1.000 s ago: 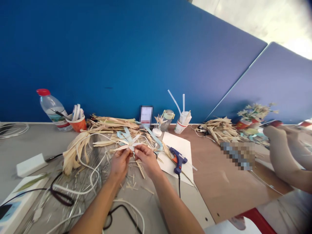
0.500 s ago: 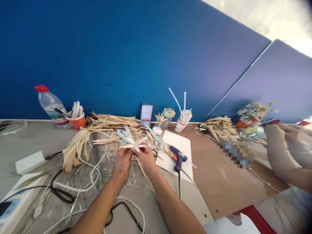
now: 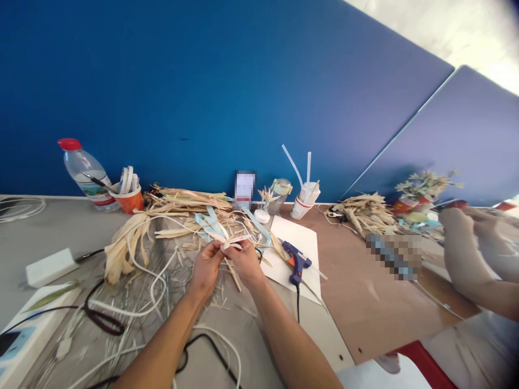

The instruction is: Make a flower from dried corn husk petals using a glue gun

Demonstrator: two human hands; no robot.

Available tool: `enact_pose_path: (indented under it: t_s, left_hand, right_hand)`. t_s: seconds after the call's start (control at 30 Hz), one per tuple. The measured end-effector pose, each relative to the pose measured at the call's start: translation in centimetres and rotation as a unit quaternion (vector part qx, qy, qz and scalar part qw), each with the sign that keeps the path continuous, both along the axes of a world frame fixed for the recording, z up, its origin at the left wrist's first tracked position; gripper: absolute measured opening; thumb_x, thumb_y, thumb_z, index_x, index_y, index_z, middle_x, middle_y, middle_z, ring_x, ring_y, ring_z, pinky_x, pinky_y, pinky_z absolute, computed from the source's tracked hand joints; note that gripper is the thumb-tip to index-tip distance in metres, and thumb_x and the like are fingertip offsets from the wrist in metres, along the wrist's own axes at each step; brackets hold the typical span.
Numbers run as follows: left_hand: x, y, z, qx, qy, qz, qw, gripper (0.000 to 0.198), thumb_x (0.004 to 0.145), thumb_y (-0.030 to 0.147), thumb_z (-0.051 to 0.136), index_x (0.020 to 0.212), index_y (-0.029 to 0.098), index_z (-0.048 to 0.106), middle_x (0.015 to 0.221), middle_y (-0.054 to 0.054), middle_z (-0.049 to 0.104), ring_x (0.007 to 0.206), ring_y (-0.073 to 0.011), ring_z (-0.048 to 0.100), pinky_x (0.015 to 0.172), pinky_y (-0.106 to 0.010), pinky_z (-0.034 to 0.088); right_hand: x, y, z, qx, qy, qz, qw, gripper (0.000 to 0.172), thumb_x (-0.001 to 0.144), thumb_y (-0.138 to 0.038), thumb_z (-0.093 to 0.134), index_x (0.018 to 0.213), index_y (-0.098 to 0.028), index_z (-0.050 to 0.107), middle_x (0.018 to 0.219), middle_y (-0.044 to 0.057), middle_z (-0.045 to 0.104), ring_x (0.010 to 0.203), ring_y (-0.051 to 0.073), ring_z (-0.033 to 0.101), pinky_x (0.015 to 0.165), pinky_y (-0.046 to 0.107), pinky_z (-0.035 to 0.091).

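Observation:
A small pale husk flower [image 3: 230,241] with narrow petals is held between both hands, above the littered table. My left hand [image 3: 207,265] pinches its base from the left, fingers closed. From the right, my right hand [image 3: 245,262] grips the flower with thumb and fingers closed on it. Behind the hands lie light blue ribbon [image 3: 211,222] and dry corn husks [image 3: 190,201]. To the right of my right hand, a blue glue gun [image 3: 298,263] rests on a white sheet [image 3: 306,237].
At the back stand a bottle [image 3: 89,175], an orange cup [image 3: 130,201], a phone [image 3: 244,186] and a straw cup [image 3: 300,207]. White cables [image 3: 152,292] and a power strip [image 3: 36,324] lie at left. Another person's arms [image 3: 466,254] are at far right.
The flower has turned between my fingers, so its petals now point up-left and right. My hands have shifted their grip slightly; the things on the table lie as before.

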State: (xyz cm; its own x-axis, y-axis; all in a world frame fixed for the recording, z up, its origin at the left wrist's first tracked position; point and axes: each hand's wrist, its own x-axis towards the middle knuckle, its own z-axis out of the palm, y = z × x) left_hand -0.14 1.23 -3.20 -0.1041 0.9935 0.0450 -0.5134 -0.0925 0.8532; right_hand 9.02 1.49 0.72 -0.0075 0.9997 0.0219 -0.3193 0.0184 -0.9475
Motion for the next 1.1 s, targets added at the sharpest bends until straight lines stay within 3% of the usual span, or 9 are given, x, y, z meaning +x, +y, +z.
enact_pose_path:
  t_s: [0.2, 0.43, 0.57, 0.73, 1.1]
  left_hand:
    - [0.0, 0.2, -0.2, -0.001, 0.010, -0.001, 1.000, 0.017, 0.059, 0.027, 0.077, 0.068, 0.018, 0.066, 0.065, 0.002, 0.065, 0.063, -0.0146, 0.057, 0.063, -0.025, 0.043]
    - [-0.2, 0.3, 1.1, -0.008, -0.054, 0.016, 0.998, 0.013, 0.059, 0.022, 0.075, 0.067, 0.017, 0.067, 0.063, 0.001, 0.065, 0.062, -0.0125, 0.056, 0.065, -0.025, 0.043]
    - [-0.1, 0.1, 1.4, -0.013, -0.062, 0.024, 0.998, 0.012, 0.060, 0.020, 0.075, 0.068, 0.016, 0.068, 0.063, 0.001, 0.065, 0.059, -0.0106, 0.055, 0.062, -0.023, 0.042]
    - [0.1, 0.0, 1.1, -0.017, -0.043, 0.031, 0.998, 0.014, 0.060, 0.023, 0.075, 0.070, 0.016, 0.067, 0.062, 0.002, 0.064, 0.059, -0.0117, 0.055, 0.064, -0.025, 0.043]
    - [-0.4, -0.1, 0.9, 0.015, 0.123, 0.055, 0.991, 0.013, 0.067, 0.029, 0.069, 0.068, 0.017, 0.063, 0.063, 0.002, 0.062, 0.062, -0.0136, 0.055, 0.063, -0.025, 0.044]
  right_hand:
    - [0.1, 0.0, -0.3, 0.000, 0.013, 0.007, 1.000, 0.019, 0.058, -0.026, 0.070, 0.060, -0.018, 0.053, 0.051, -0.007, 0.048, 0.049, 0.009, 0.040, 0.051, 0.023, 0.032]
    - [0.3, -0.1, -0.5, 0.020, 0.102, 0.084, 0.991, 0.026, 0.057, -0.019, 0.074, 0.080, -0.021, 0.061, 0.072, -0.004, 0.062, 0.066, 0.012, 0.054, 0.067, 0.024, 0.042]
    - [-0.1, 0.0, -0.9, -0.001, 0.124, 0.012, 0.992, 0.020, 0.059, -0.017, 0.072, 0.075, -0.020, 0.061, 0.067, -0.005, 0.059, 0.059, 0.010, 0.051, 0.061, 0.022, 0.042]
    - [-0.7, 0.1, -1.4, 0.000, 0.069, -0.048, 0.996, 0.008, 0.062, -0.021, 0.068, 0.065, -0.019, 0.061, 0.061, -0.003, 0.058, 0.056, 0.010, 0.048, 0.060, 0.024, 0.043]
    - [-0.9, -0.7, -1.2, 0.111, -0.129, -0.152, 0.974, 0.005, 0.069, -0.021, 0.059, 0.065, -0.018, 0.058, 0.066, -0.001, 0.056, 0.066, 0.014, 0.052, 0.062, 0.025, 0.044]
